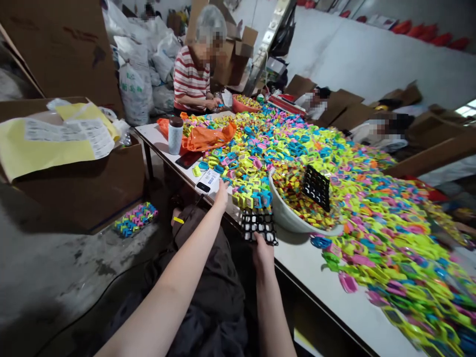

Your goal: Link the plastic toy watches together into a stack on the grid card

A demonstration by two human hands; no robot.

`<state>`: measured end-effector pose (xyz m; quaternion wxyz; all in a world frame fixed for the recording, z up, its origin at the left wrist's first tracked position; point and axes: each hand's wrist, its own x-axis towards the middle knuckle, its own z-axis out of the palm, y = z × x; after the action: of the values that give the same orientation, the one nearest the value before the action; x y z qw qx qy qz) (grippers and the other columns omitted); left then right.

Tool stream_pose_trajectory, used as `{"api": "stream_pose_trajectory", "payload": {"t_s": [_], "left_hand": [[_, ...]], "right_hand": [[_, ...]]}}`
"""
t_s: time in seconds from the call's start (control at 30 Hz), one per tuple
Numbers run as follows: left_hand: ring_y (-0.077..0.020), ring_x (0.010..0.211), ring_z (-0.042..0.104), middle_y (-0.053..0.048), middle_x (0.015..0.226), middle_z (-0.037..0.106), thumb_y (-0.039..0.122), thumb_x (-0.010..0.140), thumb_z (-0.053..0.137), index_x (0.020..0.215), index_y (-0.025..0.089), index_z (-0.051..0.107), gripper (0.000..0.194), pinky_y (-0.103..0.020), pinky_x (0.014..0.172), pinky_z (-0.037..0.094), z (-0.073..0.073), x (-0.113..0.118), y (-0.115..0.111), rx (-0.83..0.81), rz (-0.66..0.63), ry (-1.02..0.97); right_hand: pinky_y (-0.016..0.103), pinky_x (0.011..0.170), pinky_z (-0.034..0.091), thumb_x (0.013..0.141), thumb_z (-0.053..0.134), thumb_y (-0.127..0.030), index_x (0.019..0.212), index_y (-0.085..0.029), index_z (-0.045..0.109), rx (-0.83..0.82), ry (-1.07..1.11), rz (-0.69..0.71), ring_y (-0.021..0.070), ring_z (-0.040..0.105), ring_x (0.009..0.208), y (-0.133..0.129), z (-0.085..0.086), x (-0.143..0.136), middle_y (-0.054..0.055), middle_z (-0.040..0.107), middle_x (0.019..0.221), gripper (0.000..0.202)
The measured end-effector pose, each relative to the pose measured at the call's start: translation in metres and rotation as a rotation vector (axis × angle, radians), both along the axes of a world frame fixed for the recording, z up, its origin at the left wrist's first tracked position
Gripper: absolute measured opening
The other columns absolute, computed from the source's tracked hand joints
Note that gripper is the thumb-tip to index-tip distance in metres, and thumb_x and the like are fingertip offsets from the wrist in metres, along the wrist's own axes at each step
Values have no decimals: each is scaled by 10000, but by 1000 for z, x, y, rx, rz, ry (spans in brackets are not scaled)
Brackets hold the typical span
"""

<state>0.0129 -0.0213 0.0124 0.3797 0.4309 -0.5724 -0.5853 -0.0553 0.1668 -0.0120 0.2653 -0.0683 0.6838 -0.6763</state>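
My right hand (263,250) grips the near edge of a black plastic grid tray (256,225), thumb on top; the tray overlaps the table's front edge. Just beyond the tray stands a row of yellow and blue watch-shaped plastic toys (253,198). My left hand (222,194) is over the table edge, fingers stretched forward and partly hidden, beside a white printed card (210,178) with a small black object (203,187). I see nothing held in it. A white basin (293,218) of small red-and-yellow wrapped pieces is right of the tray, with another black grid tray (317,187) tilted in it.
Colourful watch-shaped toys (372,208) heap across the table (297,253). A tumbler (175,136), a dark phone (188,159) and an orange bag (208,138) are at the left. A person in a striped top (191,77) sits opposite. A large carton (74,183) stands left.
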Motion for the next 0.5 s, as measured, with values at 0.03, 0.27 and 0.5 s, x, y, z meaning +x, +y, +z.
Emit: {"api": "stream_pose_trajectory", "payload": {"t_s": [0.03,0.27,0.5], "left_hand": [[-193,1098,469,-91,1215,491,486,867,-92,1241,174,470,744,-315,896,396,1,-1,0,146,3,90],[-185,802,533,-58,996,551,660,809,185,1130,271,542,618,-305,652,433,-1,-6,-18,771,34,541],[-126,589,496,-42,772,536,586,834,197,1017,210,547,545,-225,528,361,-17,4,-34,855,190,725]], "right_hand": [[280,682,487,558,620,-319,1069,-127,541,27,81,-15,168,583,822,-3,5,-4,76,598,1032,552],[302,751,447,668,500,-298,923,-66,629,436,569,134,235,585,849,-26,47,-11,139,639,884,368],[267,679,432,779,410,-230,1307,-202,384,722,1055,349,206,604,776,-52,101,1,99,640,910,530]]}}
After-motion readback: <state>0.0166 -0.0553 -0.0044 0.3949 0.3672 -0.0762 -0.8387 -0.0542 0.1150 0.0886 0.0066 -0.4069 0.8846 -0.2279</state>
